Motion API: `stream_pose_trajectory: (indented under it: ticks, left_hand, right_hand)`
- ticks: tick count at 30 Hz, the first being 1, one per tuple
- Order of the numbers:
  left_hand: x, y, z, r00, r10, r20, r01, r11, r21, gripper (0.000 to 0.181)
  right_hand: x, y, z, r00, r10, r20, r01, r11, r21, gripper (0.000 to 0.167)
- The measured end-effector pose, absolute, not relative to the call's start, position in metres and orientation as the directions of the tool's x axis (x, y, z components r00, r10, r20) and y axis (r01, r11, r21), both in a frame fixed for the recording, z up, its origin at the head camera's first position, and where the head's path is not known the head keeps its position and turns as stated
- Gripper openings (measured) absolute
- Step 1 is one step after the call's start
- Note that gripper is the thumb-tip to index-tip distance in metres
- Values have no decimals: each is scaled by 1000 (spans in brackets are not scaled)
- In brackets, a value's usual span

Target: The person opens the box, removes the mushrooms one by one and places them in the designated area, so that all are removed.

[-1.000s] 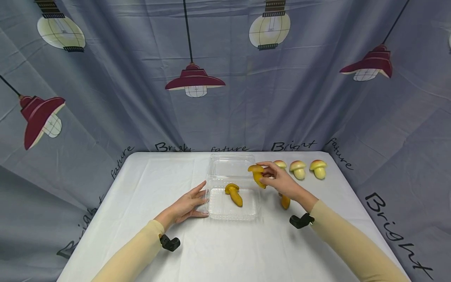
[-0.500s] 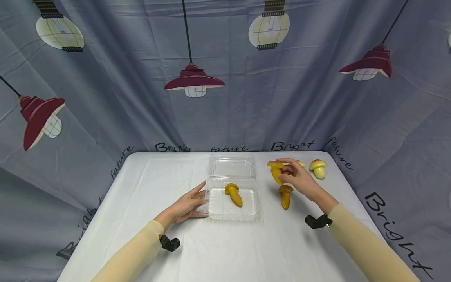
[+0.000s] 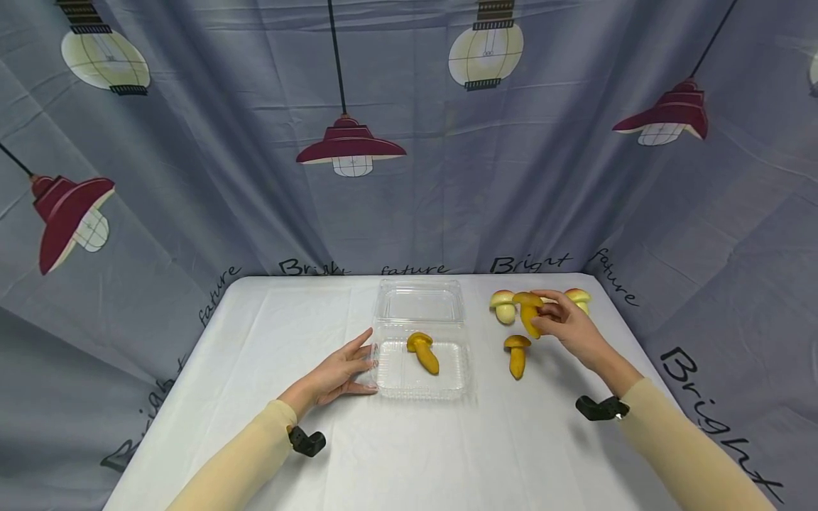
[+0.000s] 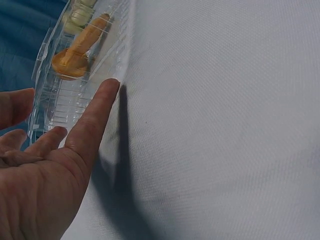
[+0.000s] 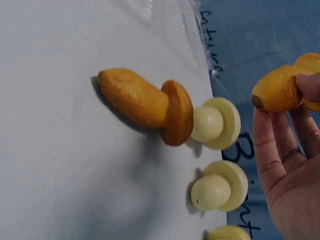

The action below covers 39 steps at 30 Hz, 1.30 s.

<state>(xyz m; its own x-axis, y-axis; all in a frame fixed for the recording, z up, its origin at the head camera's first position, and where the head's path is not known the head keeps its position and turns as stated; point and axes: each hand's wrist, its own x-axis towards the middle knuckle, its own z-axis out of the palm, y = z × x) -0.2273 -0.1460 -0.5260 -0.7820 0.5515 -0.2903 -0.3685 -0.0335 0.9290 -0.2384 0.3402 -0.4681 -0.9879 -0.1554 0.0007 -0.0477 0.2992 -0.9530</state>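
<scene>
My right hand (image 3: 571,330) pinches a yellow-brown mushroom (image 3: 527,314) between thumb and fingers, above the table's right side; in the right wrist view the held mushroom (image 5: 280,90) has a dark stem end. A matching mushroom (image 3: 517,357) lies on the table below and left of that hand. Another yellow-brown mushroom (image 3: 423,353) lies in the base of a clear plastic clamshell box (image 3: 390,387), whose lid (image 3: 418,301) is folded back. At the box's left side my left hand (image 3: 339,370) rests with fingers spread and fingertips against the edge, also seen in the left wrist view.
Three cream mushrooms with yellow-red caps stand along the back right: one on the left (image 3: 503,309), one mostly hidden behind my right hand, and one at the right (image 3: 578,298). A white cloth (image 3: 307,312) covers the table. A grey printed curtain (image 3: 409,213) hangs behind.
My right hand has carried its mushroom rightward, from beside the box to in front of the cream mushrooms. The mushroom lying on the table is uncovered now. My left hand has stayed put.
</scene>
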Motion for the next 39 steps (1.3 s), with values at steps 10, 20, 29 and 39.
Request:
stream_pose_trajectory:
  ticks: [10, 20, 29, 39]
  left_hand:
    - [-227, -145, -525, -784, 546, -296, -374, -34, 927, 75]
    - [-227, -145, -524, -784, 540, -306, -386, -37, 922, 73]
    - [-227, -144, -525, -787, 537, -304, -386, -43, 921, 74]
    - [-228, -145, -525, -787, 539, -299, -378, -39, 925, 75]
  right_hand:
    - [-229, 361, -478, -996, -90, 1, -35, 369, -929, 64]
    - [-217, 378, -493, -998, -55, 29, -47, 367, -929, 62]
    - [-213, 383, -506, -996, -35, -76, 57, 388, -920, 65]
    - [-213, 383, -516, -982, 11, -187, 174, 415, -893, 66]
